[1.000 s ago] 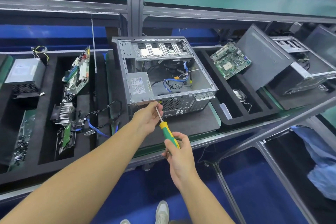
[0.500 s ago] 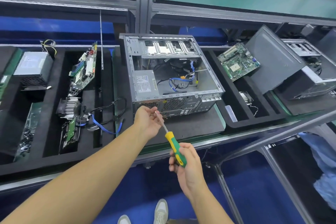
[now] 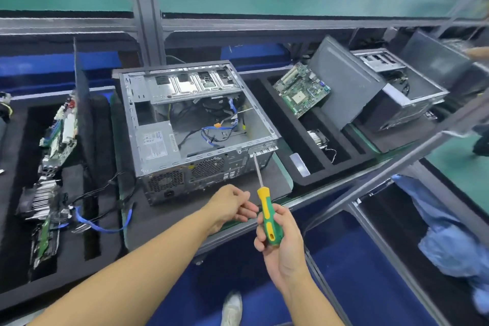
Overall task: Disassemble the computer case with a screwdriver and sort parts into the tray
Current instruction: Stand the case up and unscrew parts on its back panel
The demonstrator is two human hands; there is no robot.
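Note:
The open grey computer case (image 3: pixel 195 127) lies on its side on the bench, rear panel toward me, cables and power supply inside. My right hand (image 3: pixel 284 243) grips the yellow-green handle of the screwdriver (image 3: pixel 266 216); its shaft points up, tip at the case's lower right rear corner. My left hand (image 3: pixel 231 206) hovers just left of the handle, apart from it, fingers curled toward the thumb; nothing shows between them. The black foam tray (image 3: pixel 16 251) at left holds a circuit board (image 3: pixel 62 130), a heatsink (image 3: pixel 42 198) and a blue cable (image 3: pixel 105 227).
A dark side panel (image 3: pixel 83 114) stands upright between tray and case. At right, a second foam tray (image 3: pixel 304 180) holds a green motherboard (image 3: pixel 301 88), with another case (image 3: pixel 397 98) beyond. Blue cloth (image 3: pixel 449 235) lies below the bench edge. A metal post (image 3: pixel 144 8) rises behind.
My left hand has let go of the screwdriver shaft and drawn back. The screwdriver has swung upright and moved right, toward the case's right rear corner.

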